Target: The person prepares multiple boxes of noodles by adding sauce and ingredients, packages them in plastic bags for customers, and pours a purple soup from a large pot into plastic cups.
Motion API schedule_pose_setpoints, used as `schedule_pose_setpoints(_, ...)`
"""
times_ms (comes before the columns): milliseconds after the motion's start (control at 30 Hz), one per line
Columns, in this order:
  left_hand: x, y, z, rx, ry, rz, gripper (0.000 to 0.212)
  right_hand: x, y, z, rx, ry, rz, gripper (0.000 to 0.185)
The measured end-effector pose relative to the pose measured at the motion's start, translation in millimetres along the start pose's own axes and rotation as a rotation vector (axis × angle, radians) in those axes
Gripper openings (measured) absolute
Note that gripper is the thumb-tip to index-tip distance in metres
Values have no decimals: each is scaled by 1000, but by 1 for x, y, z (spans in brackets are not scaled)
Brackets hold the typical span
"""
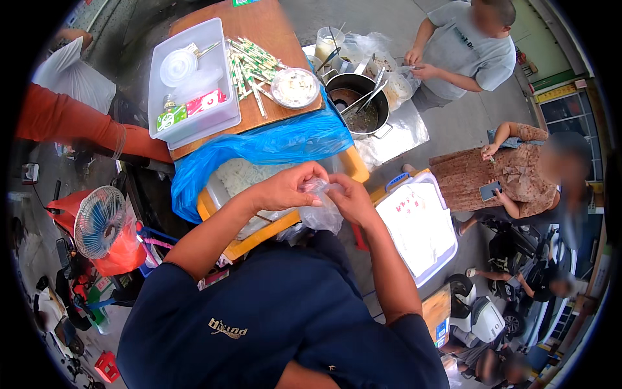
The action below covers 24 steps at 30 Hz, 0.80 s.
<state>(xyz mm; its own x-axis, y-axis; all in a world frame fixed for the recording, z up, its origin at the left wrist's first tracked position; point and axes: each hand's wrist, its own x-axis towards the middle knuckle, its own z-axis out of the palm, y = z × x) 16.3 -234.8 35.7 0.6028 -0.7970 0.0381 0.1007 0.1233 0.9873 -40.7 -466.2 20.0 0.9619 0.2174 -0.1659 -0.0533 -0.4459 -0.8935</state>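
Both hands meet in front of my chest on a thin clear plastic bag, its neck gathered between the fingertips. My left hand pinches one side of that neck with thumb and fingers. On the other side my right hand grips the same gathered plastic. The lower part of the bag hangs down; what it holds is hard to make out. Under and beyond my hands stands a yellow-rimmed container with white, shredded-looking food in it. A crumpled blue plastic sheet covers its far side.
A wooden tabletop bears a plastic bin, paper-wrapped chopsticks and a lidded bowl. Right of it is a steel pot with utensils. A white-covered tub stands nearby. An electric fan is left; people stand right.
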Motion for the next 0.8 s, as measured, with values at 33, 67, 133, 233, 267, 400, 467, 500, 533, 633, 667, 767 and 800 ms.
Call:
schedule_pose_setpoints(33, 8, 9, -5, 358, 82, -48, 30, 7, 14, -5, 279, 4, 144, 28)
schedule_pose_setpoints(67, 15, 15, -13, 709, 148, -67, 27, 14, 23, -8, 559, 30, 283, 19)
schedule_pose_setpoints(133, -10, -39, -70, 941, 443, -24, 13, 38, 8, -13, 1002, -92, 363, 10)
schedule_pose_setpoints(233, -61, -58, -84, -159, 673, -389, 14, 77, 15, -8, 1308, -394, 429, 9)
schedule_pose_setpoints(267, -112, -111, -129, -537, 605, -298, 29, 89, 14, -4, 1324, -422, 421, 8)
schedule_pose_setpoints(400, -148, -94, -114, -960, 547, -38, 50, 133, 38, 14, 1449, -687, 431, 12)
schedule_pose_setpoints(467, -132, -73, -113, -963, 661, -8, 44, 132, 43, -7, 1409, -501, 515, 14)
schedule_pose_setpoints(500, -124, -74, -126, -1028, 621, -31, 31, 134, 54, -14, 1406, -498, 510, 16)
schedule_pose_setpoints(533, -96, -64, -122, -878, 835, -151, 21, 134, 48, -27, 1198, -287, 507, 17)
schedule_pose_setpoints(633, -59, -60, -143, -718, 741, -192, 13, 169, 22, -54, 13, 35, 188, 48)
schedule_pose_setpoints(667, -58, -56, -143, -708, 789, -168, 13, 192, 10, -50, -166, 74, 34, 56)
schedule_pose_setpoints(767, -64, -54, -139, -724, 869, -96, 13, 256, -61, -22, -595, 14, -267, 87)
schedule_pose_setpoints(800, -66, -55, -137, -735, 884, -79, 13, 271, -84, -11, -721, -37, -333, 99)
